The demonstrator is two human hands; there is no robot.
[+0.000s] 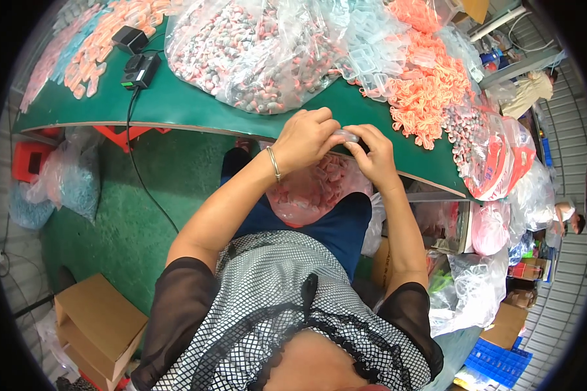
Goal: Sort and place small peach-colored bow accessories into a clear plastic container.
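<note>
Far to the left, a heap of slim pink and pale blue plastic strips (78,49) spreads over the green felt-topped table (176,104), and just right of it sit two small black boxy devices (137,55) with a thin black cable (140,176) trailing off the near edge toward the green floor. Below the table on the left a crinkled clear bag of blue pieces (72,179) slumps by a red plastic stool (29,159), and nearer still stands an open brown cardboard box (98,322). Farther right, a big glossy clear plastic bag of small grey and pink pieces (254,52) bulges on the table top. At the table's near edge the person's left hand (306,137), with a thin metal bangle (274,163) on the wrist, has its fingers curled and pressed together, thumb and fingertips pinching one end of a small clear, smooth plastic piece (347,135). That piece is held between the two hands just above the table edge, its long axis running left to right; its finer shape is too small to tell. The right hand (375,156) pinches the other end with thumb and forefinger, the remaining fingers folded. Beneath the hands a soft clear bag of pink pieces (313,192) rests on the lap. Right of that, a tangled mound of orange plastic loops (430,91) lies on the table, beside a clear bag with red and white contents (496,156).
</note>
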